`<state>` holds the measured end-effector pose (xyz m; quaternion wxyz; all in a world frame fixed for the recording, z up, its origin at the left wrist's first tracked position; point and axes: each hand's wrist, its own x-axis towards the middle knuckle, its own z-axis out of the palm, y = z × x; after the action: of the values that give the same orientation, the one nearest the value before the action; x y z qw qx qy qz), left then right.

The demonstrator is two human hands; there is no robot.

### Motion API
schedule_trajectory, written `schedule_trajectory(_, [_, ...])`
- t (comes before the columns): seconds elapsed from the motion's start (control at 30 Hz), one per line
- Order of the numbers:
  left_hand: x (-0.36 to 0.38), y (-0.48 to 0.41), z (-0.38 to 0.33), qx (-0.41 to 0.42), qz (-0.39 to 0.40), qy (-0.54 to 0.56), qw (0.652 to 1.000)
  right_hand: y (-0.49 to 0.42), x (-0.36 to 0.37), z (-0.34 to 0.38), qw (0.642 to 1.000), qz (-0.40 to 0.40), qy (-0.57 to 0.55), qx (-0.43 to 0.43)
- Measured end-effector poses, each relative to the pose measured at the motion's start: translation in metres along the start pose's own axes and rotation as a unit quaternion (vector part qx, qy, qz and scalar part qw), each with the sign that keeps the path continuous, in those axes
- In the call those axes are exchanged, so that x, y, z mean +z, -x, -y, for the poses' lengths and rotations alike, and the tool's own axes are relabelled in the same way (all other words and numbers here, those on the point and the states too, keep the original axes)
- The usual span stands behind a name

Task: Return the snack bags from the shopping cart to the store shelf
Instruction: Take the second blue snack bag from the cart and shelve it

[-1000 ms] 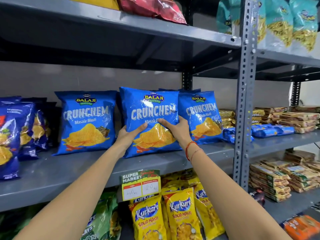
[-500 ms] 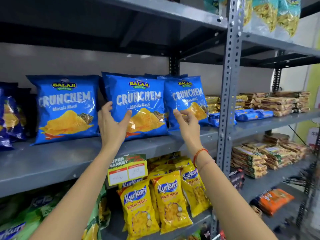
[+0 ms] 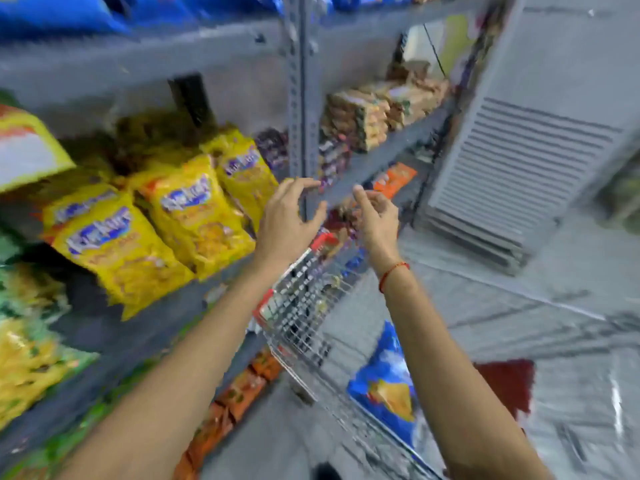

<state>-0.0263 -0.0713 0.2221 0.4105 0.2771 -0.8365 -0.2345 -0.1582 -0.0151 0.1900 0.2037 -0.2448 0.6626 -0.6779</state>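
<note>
- While both arms reach mid-frame, left hand (image 3: pixel 289 216) and right hand (image 3: pixel 375 216) are empty, fingers spread wide.
- Cart (image 3: pixel 304 306), wire, lower centre; blue bag (image 3: pixel 384 382) inside it.
- Shelf (image 3: pixel 138 53), upper left; yellow bags (image 3: pixel 194 216) below, blurred.

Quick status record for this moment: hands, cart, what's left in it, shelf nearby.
left hand: empty, fingers spread, in the air above the cart
right hand: empty, fingers loosely curled, red thread on the wrist
shopping cart: wire, red trim, below the hands beside the shelf
blue snack bag: lying in the cart, partly hidden by the right forearm
yellow snack bags: leaning on the grey shelf at left
image: motion-blurred, labels unreadable
</note>
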Motion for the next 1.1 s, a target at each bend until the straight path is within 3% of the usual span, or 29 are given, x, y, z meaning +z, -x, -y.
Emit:
schedule_trajectory(0.23, [0.133,0.072,0.059,-0.152,0.256,0.035,0.954,0.018,-0.102,-0.146,0.975,-0.086,0.080,0.187])
schedule_trajectory(0.5, [0.254,0.171,0.119,-0.294,0.507,-0.026,0.810,0.089,-0.198,-0.299,0.878,-0.105,0.203,0.420])
schedule_trajectory(0.7, [0.310,0.205,0.150,-0.342,0.554,-0.055,0.757,0.097,-0.204,-0.365,0.856,-0.106,0.117,0.492])
schedule_trajectory(0.83, [0.345,0.217,0.172,-0.381,0.555,-0.054,0.738,0.095,-0.203,-0.395,0.858,-0.122,0.066,0.495])
schedule_trajectory(1.0, [0.375,0.228,0.190,-0.464,0.570,-0.003,0.678,0.096,-0.208,-0.423,0.859,-0.131,0.015,0.494])
schedule_trajectory(1.1, [0.378,0.234,0.195,-0.440,0.586,-0.030,0.680,0.094,-0.206,-0.428,0.861,-0.136,0.012,0.490])
